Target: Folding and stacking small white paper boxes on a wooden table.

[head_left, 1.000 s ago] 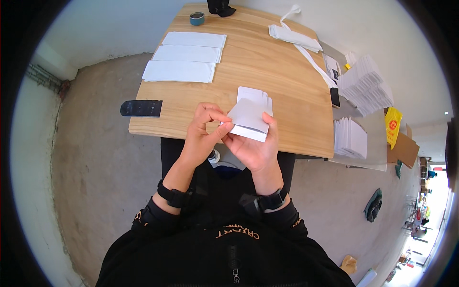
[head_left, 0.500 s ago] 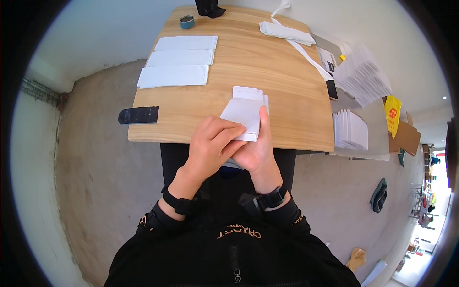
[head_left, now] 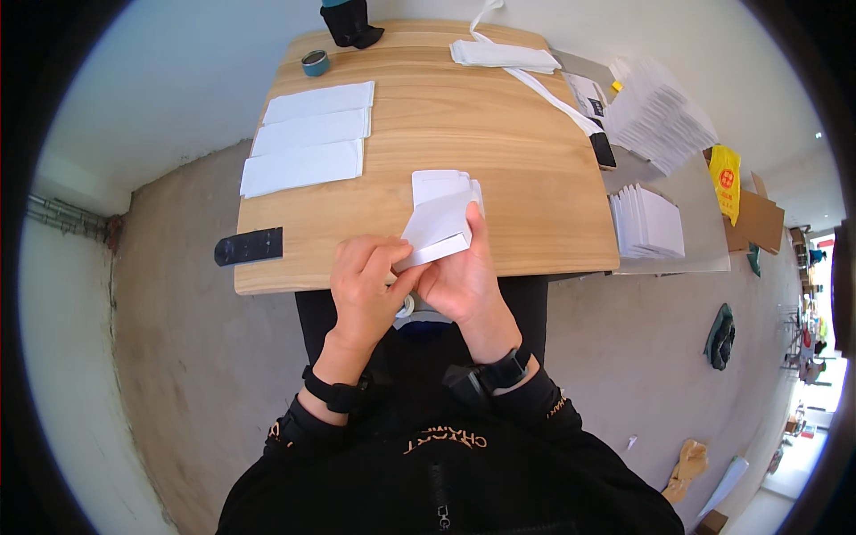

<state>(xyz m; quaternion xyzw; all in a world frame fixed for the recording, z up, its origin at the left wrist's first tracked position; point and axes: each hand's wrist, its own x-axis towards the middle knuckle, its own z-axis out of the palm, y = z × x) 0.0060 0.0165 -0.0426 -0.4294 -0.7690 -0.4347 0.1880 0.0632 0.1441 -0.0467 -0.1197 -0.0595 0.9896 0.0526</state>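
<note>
Over the near edge of the table, both my hands are on a small white paper box (head_left: 437, 222), partly folded. Its far end has flaps standing out, and a narrow panel edges its near side. My right hand (head_left: 465, 281) supports it from below and the right, the thumb lying along its right side. With thumb and fingers closed, my left hand (head_left: 364, 281) pinches the near left corner. The undersides of the box and some fingertips are hidden.
Three stacks of white folded sheets (head_left: 308, 134) lie at the table's (head_left: 517, 196) far left. A black strip (head_left: 250, 247) overhangs its left edge. White bands (head_left: 504, 57) lie far right. Beside the table stand white flat cartons (head_left: 646, 223). A teal tin (head_left: 315, 62) sits far left.
My left hand has slid left along the box's near edge to its corner. The box is tilted more, its near panel now showing more plainly. The whole view has shifted slightly.
</note>
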